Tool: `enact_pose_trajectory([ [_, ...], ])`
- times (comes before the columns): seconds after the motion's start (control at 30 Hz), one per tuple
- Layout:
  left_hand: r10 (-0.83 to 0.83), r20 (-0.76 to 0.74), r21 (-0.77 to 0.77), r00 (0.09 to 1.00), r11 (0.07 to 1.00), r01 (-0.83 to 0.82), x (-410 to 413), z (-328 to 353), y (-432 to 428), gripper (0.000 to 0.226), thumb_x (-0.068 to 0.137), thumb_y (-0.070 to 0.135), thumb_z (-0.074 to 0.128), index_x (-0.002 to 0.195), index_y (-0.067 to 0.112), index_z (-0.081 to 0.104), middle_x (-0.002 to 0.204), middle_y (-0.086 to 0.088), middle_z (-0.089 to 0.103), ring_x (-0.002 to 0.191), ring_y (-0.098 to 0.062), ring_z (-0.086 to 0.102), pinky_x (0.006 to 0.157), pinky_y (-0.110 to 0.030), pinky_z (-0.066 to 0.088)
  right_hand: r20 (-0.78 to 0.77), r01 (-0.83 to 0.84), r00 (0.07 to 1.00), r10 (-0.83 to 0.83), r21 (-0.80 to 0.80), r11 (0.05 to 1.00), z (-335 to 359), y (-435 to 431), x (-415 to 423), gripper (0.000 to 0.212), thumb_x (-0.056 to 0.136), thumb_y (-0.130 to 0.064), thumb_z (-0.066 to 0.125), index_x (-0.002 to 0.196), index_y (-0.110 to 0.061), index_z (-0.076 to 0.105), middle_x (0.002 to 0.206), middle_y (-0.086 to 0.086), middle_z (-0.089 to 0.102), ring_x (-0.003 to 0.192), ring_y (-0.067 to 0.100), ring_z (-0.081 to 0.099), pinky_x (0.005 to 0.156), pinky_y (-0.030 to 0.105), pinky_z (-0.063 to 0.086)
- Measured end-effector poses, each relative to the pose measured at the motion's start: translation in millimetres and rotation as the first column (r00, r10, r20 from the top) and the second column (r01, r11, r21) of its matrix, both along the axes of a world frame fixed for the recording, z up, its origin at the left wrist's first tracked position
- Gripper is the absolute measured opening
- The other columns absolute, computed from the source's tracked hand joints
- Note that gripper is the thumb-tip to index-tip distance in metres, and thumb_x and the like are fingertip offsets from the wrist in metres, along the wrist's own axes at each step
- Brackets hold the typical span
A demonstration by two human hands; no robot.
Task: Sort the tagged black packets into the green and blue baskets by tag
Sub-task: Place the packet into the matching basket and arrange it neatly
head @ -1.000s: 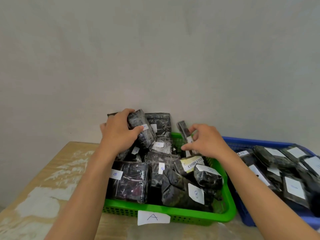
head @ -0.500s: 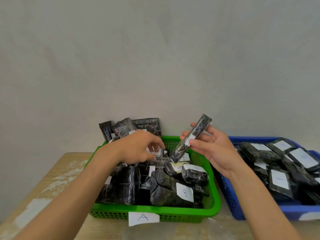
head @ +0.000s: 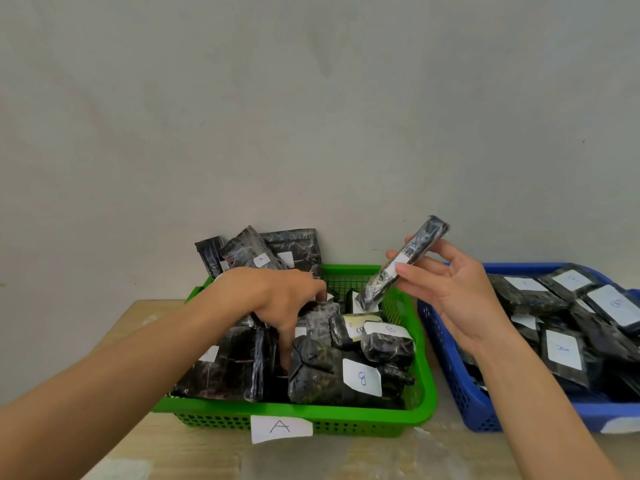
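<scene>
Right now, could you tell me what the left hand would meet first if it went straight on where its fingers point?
The left hand points down into the green basket, between a flat packet and a bulky packet. It would likely meet a packet beneath, though that is hidden.

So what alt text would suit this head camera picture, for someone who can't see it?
A person's right hand holds up a slim black packet with a white tag, while the left hand pokes among tagged black packets heaped in a green basket labelled A. A blue basket of more packets sits to its right on a wooden table.
</scene>
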State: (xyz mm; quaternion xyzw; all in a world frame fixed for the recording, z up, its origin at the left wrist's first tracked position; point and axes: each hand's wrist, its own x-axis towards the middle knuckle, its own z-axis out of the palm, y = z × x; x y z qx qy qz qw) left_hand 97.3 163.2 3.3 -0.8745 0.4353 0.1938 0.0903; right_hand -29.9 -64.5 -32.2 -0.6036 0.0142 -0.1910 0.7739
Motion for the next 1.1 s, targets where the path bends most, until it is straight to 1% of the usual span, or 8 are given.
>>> enact_pose_trajectory([
  [0.17,0.011,-0.065,-0.091,0.998,0.996,-0.017,7.1,22.6,9.6,0.049,0.057,0.046,0.097,0.083,0.039,0.057,0.087,0.019,0.061,0.079,0.0,0.057,0.062,-0.017,0.038,-0.001,0.094,0.996,-0.094,0.037,0.995,3.2,-4.3,-1.7,0.056,0.068,-0.014,0.086,0.12,-0.01,0.065,0.108,0.012,0.081,0.104,0.025,0.078,0.085,0.034,0.064],
  [0.27,0.081,-0.05,-0.151,0.996,0.985,-0.087,4.8,52.7,16.7,0.051,0.061,0.045,0.096,0.096,0.03,0.062,0.09,0.013,0.068,0.083,-0.01,0.065,0.059,-0.021,0.044,0.009,0.149,0.988,-0.151,0.119,0.982,2.8,0.0,-1.0,0.045,0.075,-0.003,0.086,0.116,-0.006,0.067,0.104,0.015,0.081,0.101,0.028,0.079,0.086,0.035,0.065],
  [0.37,0.164,0.118,-0.315,0.979,0.942,-0.119,-0.5,87.0,21.0,0.057,0.064,0.053,0.091,0.103,0.026,0.059,0.097,0.005,0.068,0.088,-0.016,0.065,0.068,-0.029,0.048,0.021,0.19,0.981,-0.195,0.153,0.97,5.1,3.0,-2.4,0.036,0.083,0.003,0.082,0.114,-0.007,0.068,0.102,0.013,0.081,0.098,0.026,0.079,0.087,0.037,0.065],
  [0.5,0.255,-0.086,-0.756,0.963,0.613,-0.23,-26.4,103.7,6.2,0.062,0.071,0.06,0.083,0.118,0.036,0.052,0.106,0.009,0.07,0.095,-0.014,0.07,0.079,-0.039,0.055,0.093,0.243,0.96,-0.263,0.184,0.952,21.0,-8.7,-13.5,0.029,0.087,0.0,0.081,0.109,-0.014,0.069,0.099,0.009,0.082,0.096,0.023,0.08,0.082,0.033,0.064],
  [0.63,0.153,-0.296,-0.912,0.943,0.249,-0.327,-68.0,86.0,-46.1,0.061,0.071,0.048,0.084,0.119,0.037,0.049,0.101,0.013,0.075,0.095,-0.012,0.075,0.085,-0.045,0.061,0.184,0.339,0.907,-0.378,0.213,0.916,41.5,-41.6,-39.1,0.026,0.09,-0.001,0.079,0.109,-0.015,0.071,0.096,0.005,0.081,0.095,0.019,0.079,0.081,0.033,0.063],
  [0.83,-0.027,-0.647,-0.761,0.762,-0.028,-0.648,-107.9,37.8,-124.3,0.041,0.084,0.012,0.079,0.115,0.021,0.053,0.102,-0.002,0.078,0.088,-0.02,0.078,0.081,-0.05,0.063,0.208,0.53,0.826,-0.524,0.03,0.847,46.8,-109.4,-96.8,0.035,0.091,-0.004,0.079,0.121,-0.016,0.065,0.097,0.003,0.083,0.093,0.02,0.08,0.076,0.029,0.064],
  [0.93,-0.104,-0.753,-0.634,0.65,-0.153,-0.758,-119.1,17.7,-153.7,0.044,0.083,0.004,0.079,0.118,0.015,0.054,0.106,-0.01,0.076,0.084,-0.02,0.078,0.064,-0.034,0.062,0.195,0.588,0.804,-0.562,-0.122,0.799,47.2,-151.7,-127.1,0.033,0.091,-0.002,0.077,0.117,-0.019,0.068,0.093,0.003,0.083,0.085,0.017,0.079,0.072,0.027,0.063],
  [1.1,-0.191,-0.79,-0.517,0.582,-0.304,-0.801,-134.8,-2.6,-196.8,0.051,0.078,0.003,0.083,0.119,0.012,0.054,0.106,-0.012,0.075,0.08,-0.02,0.078,0.067,-0.035,0.063,0.006,0.426,0.872,-0.49,-0.502,0.753,34.1,-207.6,-162.1,0.038,0.088,-0.001,0.079,0.112,-0.03,0.075,0.097,0.003,0.08,0.087,0.023,0.079,0.082,0.039,0.066],
])
